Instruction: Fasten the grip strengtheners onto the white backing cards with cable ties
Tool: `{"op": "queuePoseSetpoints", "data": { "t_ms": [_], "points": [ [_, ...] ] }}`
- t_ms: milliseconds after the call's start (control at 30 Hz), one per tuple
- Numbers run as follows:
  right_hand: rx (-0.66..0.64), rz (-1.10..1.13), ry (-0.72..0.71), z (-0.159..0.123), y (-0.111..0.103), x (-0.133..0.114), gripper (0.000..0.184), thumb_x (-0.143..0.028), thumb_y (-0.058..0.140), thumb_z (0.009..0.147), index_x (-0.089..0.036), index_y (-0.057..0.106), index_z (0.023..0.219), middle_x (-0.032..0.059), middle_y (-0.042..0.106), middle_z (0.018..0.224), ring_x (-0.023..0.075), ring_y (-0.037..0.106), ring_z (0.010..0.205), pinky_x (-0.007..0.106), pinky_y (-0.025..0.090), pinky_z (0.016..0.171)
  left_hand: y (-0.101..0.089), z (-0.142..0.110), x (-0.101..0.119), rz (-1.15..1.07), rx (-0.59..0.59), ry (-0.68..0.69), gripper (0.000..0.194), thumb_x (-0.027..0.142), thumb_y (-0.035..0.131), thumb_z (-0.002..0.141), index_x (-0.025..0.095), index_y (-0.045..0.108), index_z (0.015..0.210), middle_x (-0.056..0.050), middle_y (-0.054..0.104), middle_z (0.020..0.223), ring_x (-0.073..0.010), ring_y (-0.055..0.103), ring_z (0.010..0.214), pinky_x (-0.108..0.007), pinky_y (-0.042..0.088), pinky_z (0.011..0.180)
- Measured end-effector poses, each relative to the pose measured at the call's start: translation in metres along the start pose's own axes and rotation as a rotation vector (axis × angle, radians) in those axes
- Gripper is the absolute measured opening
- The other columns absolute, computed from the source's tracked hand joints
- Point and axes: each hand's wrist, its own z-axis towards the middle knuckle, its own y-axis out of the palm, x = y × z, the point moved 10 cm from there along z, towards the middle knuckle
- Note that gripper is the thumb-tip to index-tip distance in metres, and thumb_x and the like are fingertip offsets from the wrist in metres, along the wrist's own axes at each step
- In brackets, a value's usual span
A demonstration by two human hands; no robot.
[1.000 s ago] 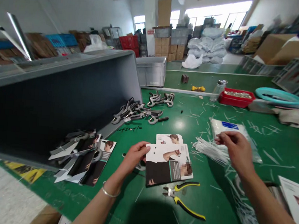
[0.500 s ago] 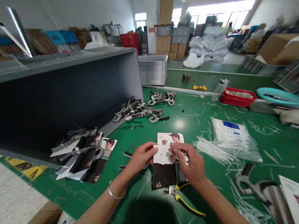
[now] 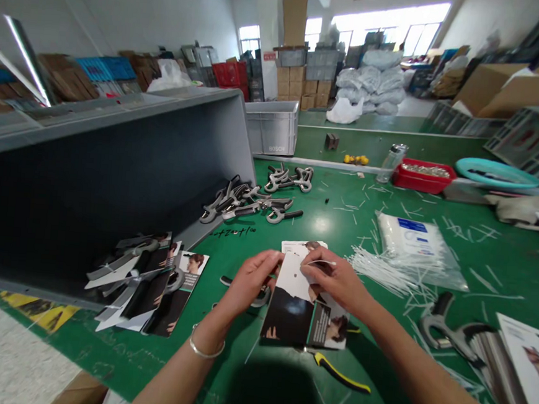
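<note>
A printed packaging card (image 3: 288,315) in white and black lies tilted in front of me, small holes in its upper half. My left hand (image 3: 254,280) pinches its upper left edge between thumb and fingers. At the upper right of the card, my right hand (image 3: 331,275) pinches a thin white cable tie (image 3: 326,262), whose end sticks out over the fingers. Another card (image 3: 310,247) shows behind it. Yellow-black cutting pliers (image 3: 342,374) lie partly under the card. Beside my left hand is a grey and black hand grip (image 3: 260,296), partly hidden.
Several hand grips (image 3: 250,203) are heaped by a grey crate (image 3: 219,136) lying on its side. Carded grips (image 3: 151,280) sit at its mouth. Loose cable ties (image 3: 378,270) and their bag (image 3: 410,244) lie right. A card stack (image 3: 525,359) stands at the right edge.
The upper card has come down and tilted, showing more of its front and covering the pliers' jaws. My right hand has drawn in over it, and the cable tie's end now shows.
</note>
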Motion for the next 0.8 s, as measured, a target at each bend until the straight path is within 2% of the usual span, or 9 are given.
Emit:
{"op": "queuePoseSetpoints", "data": {
  "t_ms": [100, 167, 300, 367, 433, 567, 667, 800],
  "points": [
    [0.002, 0.143, 0.106, 0.0, -0.005, 0.008, 0.016, -0.038, 0.063, 0.089, -0.022, 0.064, 0.089, -0.0004, 0.064, 0.078, 0.0147, 0.06, 0.069, 0.025, 0.048, 0.061, 0.003, -0.001, -0.015, 0.012, -0.027, -0.036, 0.034, 0.049, 0.062, 0.085, 0.018, 0.066, 0.099, 0.004, 0.054, 0.058, -0.0098, 0.048, 0.05, -0.019, 0.035, 0.05],
    [-0.027, 0.241, 0.153, -0.002, 0.0, 0.013, 0.018, -0.04, 0.065, 0.086, -0.022, 0.063, 0.087, -0.0021, 0.061, 0.072, 0.0128, 0.056, 0.061, 0.023, 0.044, 0.053, 0.005, -0.002, -0.024, 0.073, -0.037, -0.009, 0.027, 0.041, 0.069, 0.081, 0.019, 0.065, 0.096, 0.005, 0.052, 0.058, -0.01, 0.047, 0.052, -0.02, 0.037, 0.053],
    [-0.089, 0.372, 0.232, -0.008, 0.015, 0.025, 0.023, -0.043, 0.069, 0.083, -0.021, 0.063, 0.086, -0.004, 0.056, 0.066, 0.0099, 0.049, 0.053, 0.021, 0.036, 0.047, 0.003, -0.009, -0.02, 0.336, -0.038, 0.149, 0.01, 0.028, 0.063, 0.084, 0.019, 0.066, 0.085, 0.0, 0.059, 0.074, -0.0141, 0.054, 0.068, -0.023, 0.043, 0.066],
    [-0.114, 0.387, 0.285, -0.012, 0.019, 0.032, 0.025, -0.044, 0.069, 0.083, -0.02, 0.063, 0.088, -0.0043, 0.054, 0.065, 0.009, 0.045, 0.051, 0.02, 0.031, 0.044, 0.002, -0.018, -0.015, 0.487, -0.066, 0.203, 0.012, 0.025, 0.059, 0.087, 0.019, 0.066, 0.08, -0.001, 0.06, 0.079, -0.0155, 0.055, 0.074, -0.025, 0.044, 0.071],
    [-0.124, 0.39, 0.312, -0.013, 0.02, 0.038, 0.027, -0.044, 0.069, 0.082, -0.019, 0.063, 0.088, -0.004, 0.054, 0.066, 0.0088, 0.043, 0.053, 0.02, 0.029, 0.045, 0.001, -0.029, -0.012, 0.567, -0.127, 0.223, 0.015, 0.025, 0.055, 0.091, 0.02, 0.068, 0.084, -0.003, 0.062, 0.084, -0.0173, 0.058, 0.081, -0.027, 0.045, 0.078],
    [-0.128, 0.396, 0.294, -0.009, 0.021, 0.039, 0.029, -0.045, 0.073, 0.079, -0.017, 0.064, 0.085, -0.0012, 0.057, 0.073, 0.0103, 0.048, 0.062, 0.022, 0.034, 0.052, -0.001, -0.049, -0.011, 0.569, -0.214, 0.244, 0.017, 0.026, 0.054, 0.094, 0.023, 0.069, 0.101, -0.004, 0.067, 0.101, -0.0195, 0.06, 0.102, -0.03, 0.044, 0.093],
    [-0.142, 0.406, 0.33, -0.008, 0.028, 0.039, 0.031, -0.046, 0.072, 0.079, -0.018, 0.063, 0.083, -0.0018, 0.055, 0.07, 0.0105, 0.046, 0.061, 0.022, 0.031, 0.053, -0.004, -0.049, -0.005, 0.568, -0.11, 0.309, 0.013, 0.024, 0.057, 0.092, 0.021, 0.07, 0.095, -0.005, 0.066, 0.101, -0.019, 0.06, 0.1, -0.029, 0.045, 0.09],
    [-0.186, 0.419, 0.322, -0.01, 0.04, 0.034, 0.03, -0.047, 0.07, 0.08, -0.019, 0.06, 0.085, -0.0026, 0.053, 0.07, 0.0105, 0.044, 0.06, 0.023, 0.03, 0.053, -0.001, -0.036, -0.004, 0.533, 0.014, 0.345, 0.016, 0.021, 0.054, 0.092, 0.019, 0.071, 0.092, -0.006, 0.065, 0.1, -0.0186, 0.059, 0.096, -0.029, 0.045, 0.085]
  ]
}}
